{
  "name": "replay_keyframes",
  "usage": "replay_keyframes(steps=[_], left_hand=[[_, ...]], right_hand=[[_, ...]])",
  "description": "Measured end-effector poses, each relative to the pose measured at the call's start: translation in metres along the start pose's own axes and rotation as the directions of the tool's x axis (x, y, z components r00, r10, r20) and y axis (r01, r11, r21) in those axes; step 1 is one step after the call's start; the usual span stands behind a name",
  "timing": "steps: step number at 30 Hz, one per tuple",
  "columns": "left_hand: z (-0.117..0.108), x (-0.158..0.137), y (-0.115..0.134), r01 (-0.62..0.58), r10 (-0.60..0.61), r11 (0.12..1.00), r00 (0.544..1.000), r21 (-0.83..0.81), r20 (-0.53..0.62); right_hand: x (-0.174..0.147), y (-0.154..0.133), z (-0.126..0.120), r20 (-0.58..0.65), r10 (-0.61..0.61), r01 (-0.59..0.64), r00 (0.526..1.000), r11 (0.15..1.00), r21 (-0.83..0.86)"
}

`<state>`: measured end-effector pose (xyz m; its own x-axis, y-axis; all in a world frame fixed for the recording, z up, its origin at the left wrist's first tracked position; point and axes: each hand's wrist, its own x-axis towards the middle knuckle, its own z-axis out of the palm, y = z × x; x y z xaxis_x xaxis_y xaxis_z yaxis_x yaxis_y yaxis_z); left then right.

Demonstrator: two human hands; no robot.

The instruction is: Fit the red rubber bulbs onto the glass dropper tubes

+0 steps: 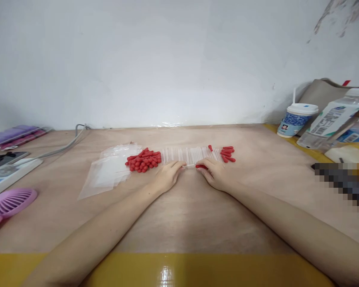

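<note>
My left hand (170,174) pinches the left end of a thin clear tube (190,166). At the tube's right end, my right hand (213,172) is closed on a red rubber dropper bulb (201,167). Whether the tube sits inside the bulb is hidden by my fingers. Just behind both hands lies a row of clear tubes (182,154), side by side. A heap of red bulbs (143,160) is left of the row, beside my left hand. Several more red bulbs (227,153) lie at the row's right end, and one single bulb (210,148) rests at its back edge.
Clear plastic bags (103,173) are spread left of the heap. Farther left are a purple fan (13,202), a power strip (14,175) and a grey cable (60,150). A paper cup (297,119) and a plastic bottle (332,119) stand at the back right, near the wall.
</note>
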<state>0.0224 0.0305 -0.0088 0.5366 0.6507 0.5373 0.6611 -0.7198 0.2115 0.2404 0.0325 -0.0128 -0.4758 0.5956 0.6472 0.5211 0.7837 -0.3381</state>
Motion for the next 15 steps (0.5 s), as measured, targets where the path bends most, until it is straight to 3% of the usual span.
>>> replay_keyframes(steps=[7,15], left_hand=[[-0.0028,0.0005,0.003,-0.015,0.016,1.0,0.999,-0.019,0.045],[0.0002,0.0002,-0.001,-0.084,0.084,0.995,0.996,-0.046,0.001]], right_hand=[[-0.0001,0.0018,0.0013,0.031,-0.001,0.0,1.0,1.0,0.016],[0.001,-0.0062,-0.0046,0.047,0.01,-0.009,0.999,1.0,-0.01]])
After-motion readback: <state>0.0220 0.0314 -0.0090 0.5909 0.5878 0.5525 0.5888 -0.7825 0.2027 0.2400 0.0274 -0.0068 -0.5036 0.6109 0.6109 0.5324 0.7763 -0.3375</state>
